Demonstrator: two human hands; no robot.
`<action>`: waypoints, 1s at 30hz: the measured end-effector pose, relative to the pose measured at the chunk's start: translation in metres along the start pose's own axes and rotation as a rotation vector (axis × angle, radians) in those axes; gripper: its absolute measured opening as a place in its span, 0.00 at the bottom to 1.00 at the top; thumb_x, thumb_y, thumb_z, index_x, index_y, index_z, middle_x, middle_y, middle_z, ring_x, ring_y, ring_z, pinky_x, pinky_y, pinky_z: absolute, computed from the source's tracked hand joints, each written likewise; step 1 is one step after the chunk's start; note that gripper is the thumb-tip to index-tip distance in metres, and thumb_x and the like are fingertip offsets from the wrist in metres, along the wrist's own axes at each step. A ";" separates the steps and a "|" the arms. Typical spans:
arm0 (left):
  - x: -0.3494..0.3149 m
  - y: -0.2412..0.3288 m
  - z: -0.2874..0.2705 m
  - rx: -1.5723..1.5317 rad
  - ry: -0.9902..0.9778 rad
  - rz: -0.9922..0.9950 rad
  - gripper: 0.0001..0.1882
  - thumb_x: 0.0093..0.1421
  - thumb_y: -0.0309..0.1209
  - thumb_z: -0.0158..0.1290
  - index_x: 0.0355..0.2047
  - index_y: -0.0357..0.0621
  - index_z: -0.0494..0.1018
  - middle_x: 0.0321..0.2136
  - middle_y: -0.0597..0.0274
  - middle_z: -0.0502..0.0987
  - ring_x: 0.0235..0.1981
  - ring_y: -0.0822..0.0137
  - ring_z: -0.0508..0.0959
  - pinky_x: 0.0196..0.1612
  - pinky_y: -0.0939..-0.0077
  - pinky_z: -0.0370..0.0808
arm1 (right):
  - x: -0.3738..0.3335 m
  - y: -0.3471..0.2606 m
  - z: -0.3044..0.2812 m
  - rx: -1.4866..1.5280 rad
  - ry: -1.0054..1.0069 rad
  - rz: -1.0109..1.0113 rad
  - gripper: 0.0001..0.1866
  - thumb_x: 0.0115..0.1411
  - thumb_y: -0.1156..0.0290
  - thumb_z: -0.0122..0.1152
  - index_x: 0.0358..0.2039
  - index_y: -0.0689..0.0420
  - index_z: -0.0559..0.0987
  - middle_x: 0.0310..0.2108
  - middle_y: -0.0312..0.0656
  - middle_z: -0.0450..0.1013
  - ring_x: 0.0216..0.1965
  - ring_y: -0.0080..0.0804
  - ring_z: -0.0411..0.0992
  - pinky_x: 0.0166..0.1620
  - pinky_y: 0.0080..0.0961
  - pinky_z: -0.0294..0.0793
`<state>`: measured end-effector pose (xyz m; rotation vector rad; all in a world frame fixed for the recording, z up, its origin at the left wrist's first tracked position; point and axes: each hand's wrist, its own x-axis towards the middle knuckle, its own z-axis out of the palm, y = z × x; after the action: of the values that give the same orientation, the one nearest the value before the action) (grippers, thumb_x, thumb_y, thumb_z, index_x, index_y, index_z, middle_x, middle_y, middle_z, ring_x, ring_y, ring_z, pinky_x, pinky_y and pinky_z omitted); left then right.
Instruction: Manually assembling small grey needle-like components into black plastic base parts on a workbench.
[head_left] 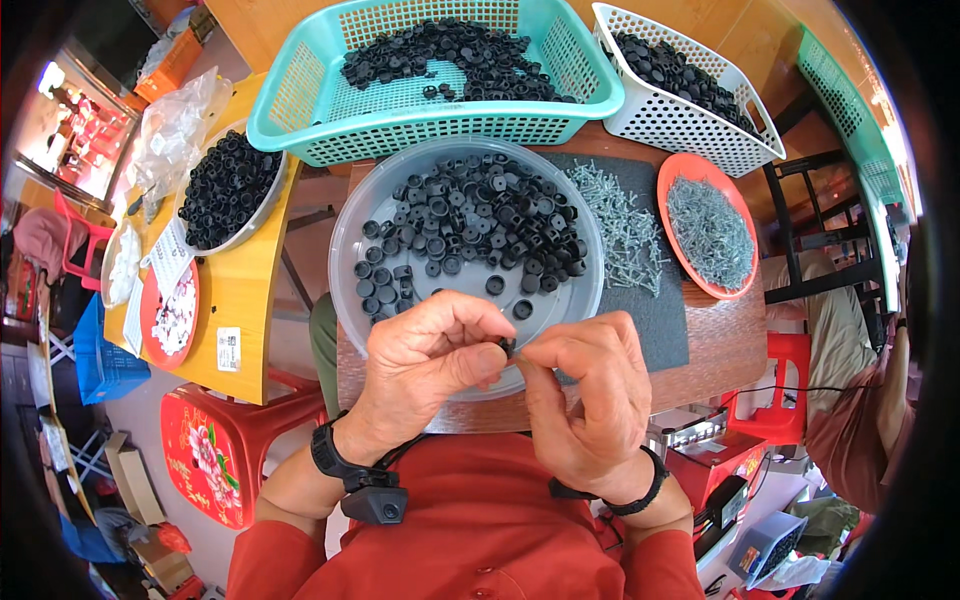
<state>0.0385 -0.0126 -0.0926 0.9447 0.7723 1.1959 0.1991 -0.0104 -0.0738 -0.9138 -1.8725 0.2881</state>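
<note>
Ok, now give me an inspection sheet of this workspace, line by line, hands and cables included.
Surface: brown wooden table, partly covered by a black mat.
Job's things: round black plastic parts in a translucent basin; metal screws on the mat, more on an orange-red plate.
Clutter: crumpled clear plastic bag on the yellow side table.
Left hand: pinches a small black part above the basin.
Right hand: thumb and index finger close beside that part; anything held is unclear.
Cables: one thin black cable at right, past the table.
Surroundings: teal basket and white basket of black parts; flower-printed red stool; another person at right.
</note>
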 end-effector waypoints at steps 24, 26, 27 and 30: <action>-0.009 0.011 -0.017 0.088 0.160 0.018 0.11 0.56 0.23 0.55 0.38 0.32 0.72 0.28 0.56 0.77 0.27 0.74 0.76 0.30 0.83 0.74 | 0.012 0.034 0.001 -0.059 -0.149 0.170 0.13 0.39 0.82 0.65 0.29 0.60 0.76 0.28 0.43 0.72 0.28 0.40 0.67 0.31 0.32 0.67; -0.007 0.012 -0.018 0.104 0.188 0.059 0.11 0.56 0.24 0.56 0.38 0.32 0.72 0.27 0.57 0.77 0.27 0.74 0.77 0.29 0.84 0.74 | 0.013 0.045 0.013 -0.148 -0.203 0.046 0.12 0.38 0.80 0.64 0.27 0.60 0.76 0.25 0.42 0.69 0.28 0.40 0.65 0.32 0.33 0.66; -0.006 0.013 -0.018 0.103 0.189 0.059 0.11 0.56 0.24 0.56 0.38 0.32 0.72 0.27 0.57 0.77 0.27 0.74 0.77 0.29 0.84 0.74 | 0.014 0.047 0.019 -0.148 -0.204 0.046 0.12 0.38 0.80 0.64 0.27 0.60 0.76 0.25 0.42 0.69 0.28 0.40 0.65 0.32 0.33 0.66; -0.006 0.014 -0.018 0.098 0.191 0.071 0.11 0.55 0.24 0.56 0.38 0.32 0.72 0.27 0.58 0.77 0.27 0.74 0.77 0.29 0.84 0.74 | 0.019 0.050 0.032 -0.357 -0.412 -0.063 0.09 0.37 0.76 0.63 0.19 0.58 0.71 0.23 0.42 0.63 0.30 0.39 0.62 0.34 0.33 0.61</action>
<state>0.0155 -0.0133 -0.0875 0.9537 0.9628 1.3338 0.1905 0.0433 -0.1045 -1.0911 -2.3807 0.1078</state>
